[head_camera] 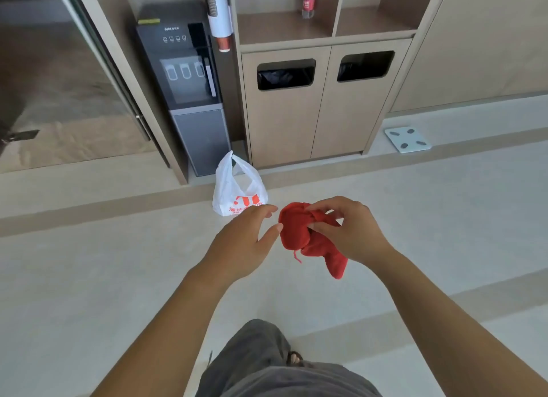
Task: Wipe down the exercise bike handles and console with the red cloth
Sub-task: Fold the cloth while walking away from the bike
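Observation:
A crumpled red cloth hangs in the air in front of me, one end drooping down. My right hand pinches the bunched cloth with curled fingers and thumb. My left hand is beside the cloth on its left, fingers straight and relaxed, its fingertips close to or just touching the fabric. No exercise bike, handle or console is in view.
A white plastic bag stands on the pale floor ahead. Behind it are a dark water dispenser and a wooden cabinet with two bin openings. A bathroom scale lies at the right. A bottle stands on a shelf.

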A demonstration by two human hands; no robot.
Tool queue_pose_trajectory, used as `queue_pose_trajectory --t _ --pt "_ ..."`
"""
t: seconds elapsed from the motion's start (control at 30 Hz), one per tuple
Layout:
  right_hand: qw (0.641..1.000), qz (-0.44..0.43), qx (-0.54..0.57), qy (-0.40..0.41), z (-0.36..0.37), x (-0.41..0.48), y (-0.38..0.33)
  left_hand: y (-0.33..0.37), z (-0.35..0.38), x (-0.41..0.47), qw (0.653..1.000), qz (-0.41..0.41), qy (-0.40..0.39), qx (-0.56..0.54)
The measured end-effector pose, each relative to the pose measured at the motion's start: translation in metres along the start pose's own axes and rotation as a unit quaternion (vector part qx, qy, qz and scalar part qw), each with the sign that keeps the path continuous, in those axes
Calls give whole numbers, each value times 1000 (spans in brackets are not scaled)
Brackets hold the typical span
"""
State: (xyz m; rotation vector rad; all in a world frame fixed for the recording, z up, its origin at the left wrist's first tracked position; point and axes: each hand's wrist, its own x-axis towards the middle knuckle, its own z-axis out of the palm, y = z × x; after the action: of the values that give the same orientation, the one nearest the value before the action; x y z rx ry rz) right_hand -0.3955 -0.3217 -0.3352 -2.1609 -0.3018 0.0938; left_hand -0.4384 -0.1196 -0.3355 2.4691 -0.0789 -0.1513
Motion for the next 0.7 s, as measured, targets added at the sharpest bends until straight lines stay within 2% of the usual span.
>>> queue_pose_trajectory --t 0.37,0.7 --pt "999 -30 -11 -6 -3 258 15 -40 -57 250 999 23 41 -8" --pt "999 -23 -13 23 -4 480 11 -76 -143 464 998 44 6 35"
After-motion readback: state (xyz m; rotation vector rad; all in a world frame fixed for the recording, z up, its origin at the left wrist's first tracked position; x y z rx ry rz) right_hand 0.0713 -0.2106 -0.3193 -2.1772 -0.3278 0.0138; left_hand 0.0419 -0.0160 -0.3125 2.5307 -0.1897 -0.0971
